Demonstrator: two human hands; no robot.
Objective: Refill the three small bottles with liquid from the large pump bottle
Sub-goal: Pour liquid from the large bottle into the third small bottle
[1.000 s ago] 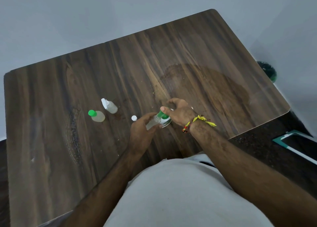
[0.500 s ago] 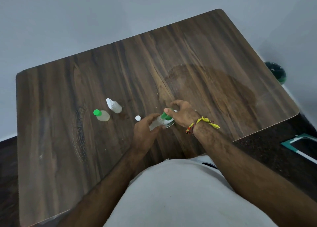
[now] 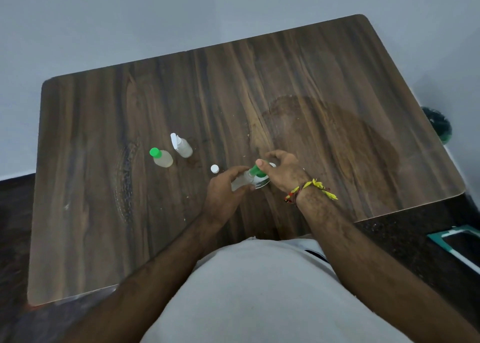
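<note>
My left hand (image 3: 223, 194) grips a small clear bottle (image 3: 240, 183), tilted with its open mouth against the green pump head (image 3: 255, 170) of the large pump bottle (image 3: 262, 183). That bottle stands near the table's front edge, seen from above and mostly hidden. My right hand (image 3: 283, 171) curls over the pump head, thumb on the green part. A small white cap (image 3: 214, 168) lies just left of my hands. Further left stand a green-capped small bottle (image 3: 162, 158) and a white-topped spray bottle (image 3: 181, 146), both holding pale liquid.
The dark wooden table (image 3: 311, 83) has a large damp-looking stain (image 3: 350, 140) on its right half. A green round object (image 3: 439, 126) sits on the floor past the right edge, and a teal-framed item (image 3: 457, 241) lies at lower right. A grey wall runs behind the table.
Both hands keep the same hold on the small bottle and the pump head. Only the view has drifted, so the table sits further right in the frame.
</note>
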